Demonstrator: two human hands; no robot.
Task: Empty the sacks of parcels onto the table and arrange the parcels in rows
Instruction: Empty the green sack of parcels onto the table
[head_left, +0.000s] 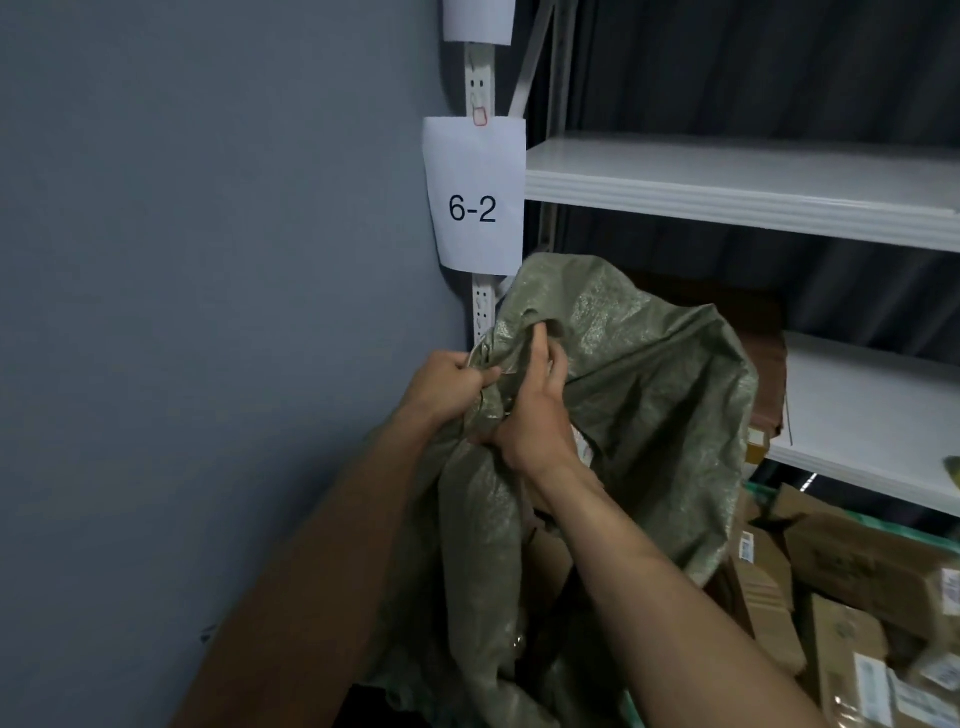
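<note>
The sack (613, 395), a green woven plastic one, fills the middle of the frame, held up in front of the white shelving unit (727, 192) at the right. It hangs slack and crumpled, its lower folds trailing down to the bottom centre. Both hands grip it close together near its upper left corner: the left hand (447, 384) has its fingers curled tight round a bunched fold of the weave, and the right hand (530, 415), just beside it, pinches the cloth with thumb and fingers dug into the gather.

The step in hand looks like shaking the sack out, or hauling it clear once it has dropped its load. To do it well, I judge the grip should stay on the closed end, the mouth hanging straight down over the pile, so nothing snags in a fold. A firm lift and a shake would free any last parcel. Whether anything is left inside cannot be told; the sack looks nearly flat.

Cardboard parcels (852, 613) lie heaped at lower right, tilted and overlapping, several with white labels, on a green-edged surface (883, 525) that may be the desk. No rows are formed. A paper sign reading 6-2 (474, 195) hangs on the shelf upright.
</note>
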